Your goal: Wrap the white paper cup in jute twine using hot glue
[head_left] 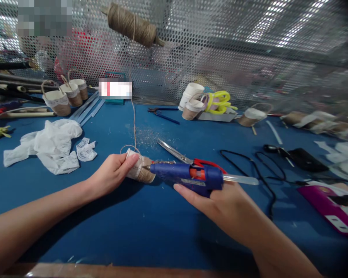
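My left hand [113,172] grips a small paper cup [143,174] partly wrapped in brown twine, tilted on its side with its white rim toward the thumb. My right hand [217,204] is wrapped round a blue glue gun [185,175], a clear glue stick [240,179] poking out of its back end. The gun's nozzle meets the cup's side at the wrapped part; whether glue is coming out cannot be seen. A strand of twine [134,123] runs down to the cup from a large twine spool [132,25] above. Red-handled scissors [176,152] lie behind the gun.
Several finished-looking twine cups with handles [56,103] stand at the back left, near white lace fabric [53,143]. Blue pliers [164,114], stacked white cups [190,94] and a yellow coil [219,102] sit at the back. A black cord [252,162] and purple item [326,208] lie right.
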The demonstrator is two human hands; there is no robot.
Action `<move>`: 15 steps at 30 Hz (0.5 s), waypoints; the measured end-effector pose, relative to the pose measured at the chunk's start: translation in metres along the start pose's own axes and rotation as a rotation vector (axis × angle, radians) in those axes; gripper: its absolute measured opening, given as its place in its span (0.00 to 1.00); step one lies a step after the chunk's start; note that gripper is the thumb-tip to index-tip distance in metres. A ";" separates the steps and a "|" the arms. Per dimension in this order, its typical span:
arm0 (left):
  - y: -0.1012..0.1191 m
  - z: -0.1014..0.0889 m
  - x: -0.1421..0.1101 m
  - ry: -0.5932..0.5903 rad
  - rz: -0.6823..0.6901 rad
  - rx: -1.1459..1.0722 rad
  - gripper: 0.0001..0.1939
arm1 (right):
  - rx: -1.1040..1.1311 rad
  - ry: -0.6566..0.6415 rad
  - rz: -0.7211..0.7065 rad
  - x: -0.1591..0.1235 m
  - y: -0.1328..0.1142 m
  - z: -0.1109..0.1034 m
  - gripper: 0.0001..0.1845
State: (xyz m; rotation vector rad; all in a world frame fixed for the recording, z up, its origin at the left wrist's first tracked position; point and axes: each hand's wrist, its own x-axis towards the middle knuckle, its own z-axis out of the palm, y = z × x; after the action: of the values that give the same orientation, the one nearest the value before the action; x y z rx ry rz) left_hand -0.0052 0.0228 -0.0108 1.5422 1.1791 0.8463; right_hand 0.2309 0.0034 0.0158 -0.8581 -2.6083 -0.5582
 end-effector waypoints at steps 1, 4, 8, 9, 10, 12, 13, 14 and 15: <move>0.000 0.000 0.000 -0.001 0.001 -0.009 0.23 | -0.028 -0.001 -0.021 0.000 0.000 0.000 0.19; 0.000 0.001 0.000 0.002 0.006 -0.015 0.22 | -0.031 -0.038 -0.009 -0.003 0.001 -0.001 0.18; -0.001 0.001 0.000 0.008 0.003 0.019 0.23 | 0.072 -0.066 0.093 -0.004 0.003 0.000 0.16; -0.001 0.001 0.000 0.009 0.007 0.037 0.23 | 0.081 -0.058 0.089 -0.003 0.004 0.000 0.17; -0.002 0.001 0.000 0.011 0.015 0.061 0.24 | 0.085 -0.053 0.067 -0.002 0.005 0.000 0.18; -0.003 0.000 -0.001 0.016 0.030 0.107 0.24 | 0.105 -0.064 0.023 0.002 0.006 0.000 0.19; -0.003 0.000 -0.001 0.015 0.035 0.124 0.24 | 0.118 -0.074 0.014 0.004 0.007 0.000 0.18; -0.004 0.000 -0.001 0.013 0.038 0.136 0.25 | 0.134 -0.087 0.022 0.005 0.008 0.001 0.18; -0.004 0.000 -0.002 0.008 0.043 0.145 0.25 | 0.148 -0.106 0.042 0.006 0.010 0.001 0.18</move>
State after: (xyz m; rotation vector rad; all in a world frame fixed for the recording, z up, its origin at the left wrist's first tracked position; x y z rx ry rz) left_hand -0.0065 0.0211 -0.0144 1.6881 1.2398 0.8103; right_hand 0.2325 0.0136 0.0201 -0.9141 -2.6794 -0.3116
